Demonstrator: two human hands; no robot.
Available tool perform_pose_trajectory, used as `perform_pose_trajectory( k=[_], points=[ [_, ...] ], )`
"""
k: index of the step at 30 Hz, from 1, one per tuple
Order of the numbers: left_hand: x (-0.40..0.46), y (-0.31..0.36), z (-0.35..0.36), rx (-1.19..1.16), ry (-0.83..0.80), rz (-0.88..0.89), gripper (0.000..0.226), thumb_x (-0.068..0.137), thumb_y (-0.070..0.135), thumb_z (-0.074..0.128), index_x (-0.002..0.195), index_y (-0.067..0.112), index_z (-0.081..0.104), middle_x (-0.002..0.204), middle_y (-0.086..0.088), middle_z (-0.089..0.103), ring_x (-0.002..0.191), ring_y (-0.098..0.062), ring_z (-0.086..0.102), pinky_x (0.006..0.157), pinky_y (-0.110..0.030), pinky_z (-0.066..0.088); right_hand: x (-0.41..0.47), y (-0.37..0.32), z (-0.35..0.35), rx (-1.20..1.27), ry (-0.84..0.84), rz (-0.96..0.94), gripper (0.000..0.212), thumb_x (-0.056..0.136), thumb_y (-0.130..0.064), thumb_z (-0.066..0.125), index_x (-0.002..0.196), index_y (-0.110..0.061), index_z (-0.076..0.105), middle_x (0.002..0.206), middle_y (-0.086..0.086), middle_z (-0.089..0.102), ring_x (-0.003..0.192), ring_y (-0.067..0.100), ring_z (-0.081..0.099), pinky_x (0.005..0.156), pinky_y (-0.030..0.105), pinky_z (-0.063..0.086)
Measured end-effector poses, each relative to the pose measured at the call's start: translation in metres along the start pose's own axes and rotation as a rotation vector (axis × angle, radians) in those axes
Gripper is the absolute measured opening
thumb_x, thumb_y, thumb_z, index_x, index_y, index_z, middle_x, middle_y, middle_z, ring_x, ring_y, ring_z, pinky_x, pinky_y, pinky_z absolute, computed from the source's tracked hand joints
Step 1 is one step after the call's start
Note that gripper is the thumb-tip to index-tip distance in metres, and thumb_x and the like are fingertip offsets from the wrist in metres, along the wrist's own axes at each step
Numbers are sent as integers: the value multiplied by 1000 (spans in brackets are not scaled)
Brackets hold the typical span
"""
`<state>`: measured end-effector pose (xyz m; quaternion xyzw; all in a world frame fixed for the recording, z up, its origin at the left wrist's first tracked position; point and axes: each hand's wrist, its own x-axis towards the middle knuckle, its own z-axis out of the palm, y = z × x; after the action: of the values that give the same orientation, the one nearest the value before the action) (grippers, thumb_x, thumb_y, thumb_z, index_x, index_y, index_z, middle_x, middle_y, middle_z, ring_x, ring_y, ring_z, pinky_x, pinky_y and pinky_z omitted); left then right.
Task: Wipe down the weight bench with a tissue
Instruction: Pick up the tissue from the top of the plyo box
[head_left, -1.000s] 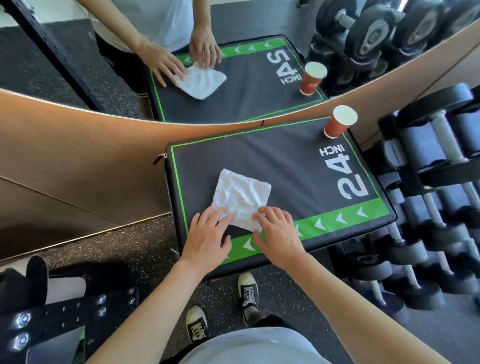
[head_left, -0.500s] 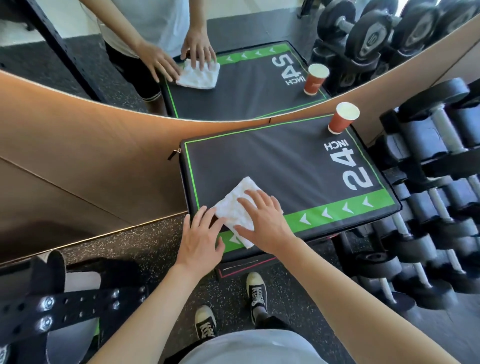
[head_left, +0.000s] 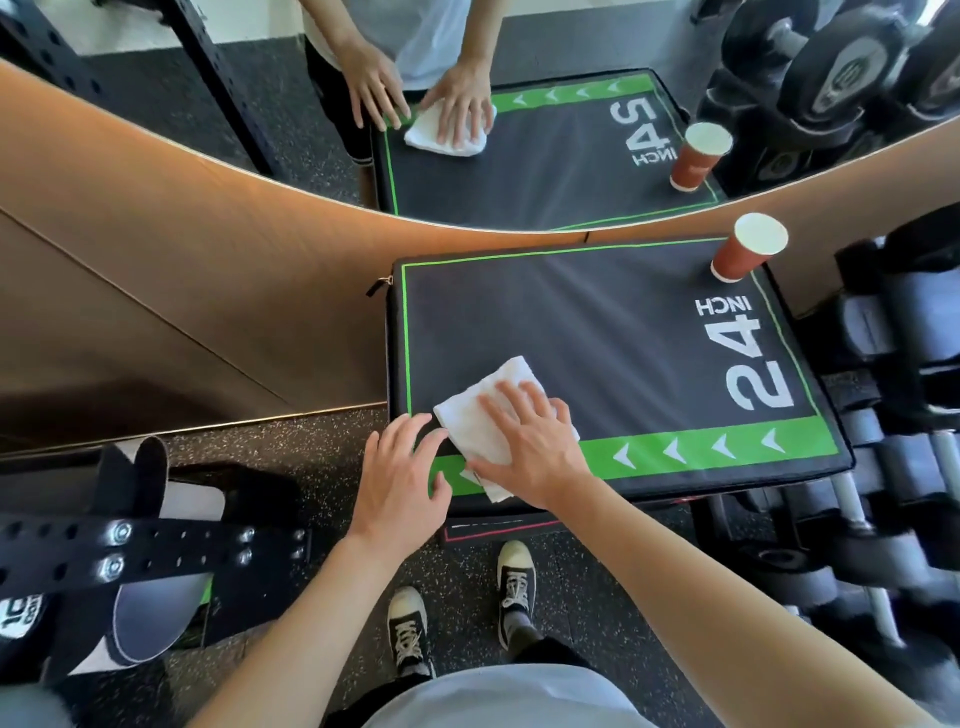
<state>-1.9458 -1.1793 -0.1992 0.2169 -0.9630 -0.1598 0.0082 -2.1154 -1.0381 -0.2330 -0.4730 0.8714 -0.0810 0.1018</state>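
Since half a second ago the right hand (head_left: 530, 444) has stayed flat, fingers spread, pressing the white tissue (head_left: 488, 415) onto the near left corner of the worktop (head_left: 597, 332), while the left hand (head_left: 400, 478) rests open on that corner's edge, holding nothing. The worktop is a black padded box with green trim marked "24 INCH", standing against a mirrored wall (head_left: 260, 291) on speckled rubber floor (head_left: 291, 467), with dumbbells (head_left: 893, 364) racked to the right. A red paper cup (head_left: 745, 249) stands at the far right corner; its contents cannot be seen.
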Motion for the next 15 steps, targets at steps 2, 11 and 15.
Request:
perform_pose_trajectory(
  k=[2,11,15],
  points=[
    [1,4,3,7,9,-19,52,83,21,65,135,17,60,146,-2,49,143,-26,40,114,-52,37,-1,4,2,-16,35,-35,86,85,-84,36,153,-31,34,160,1,31,143,33,29,107,52,34],
    [-14,18,15,-64,86,-122,52,83,20,66,134,17,60,141,0,51,136,-23,45,114,-45,39,-9,5,25,-11,216,-151,56,94,-65,51,130,-22,56,121,2,49,104,29,47,78,44,45],
    [-33,17,11,-88,134,-188,52,83,18,68,134,17,61,139,0,53,134,-22,46,116,-42,37,-12,-1,21,-19,176,-138,46,92,-60,57,116,-20,58,105,1,52,94,27,47,72,41,47]
  ],
)
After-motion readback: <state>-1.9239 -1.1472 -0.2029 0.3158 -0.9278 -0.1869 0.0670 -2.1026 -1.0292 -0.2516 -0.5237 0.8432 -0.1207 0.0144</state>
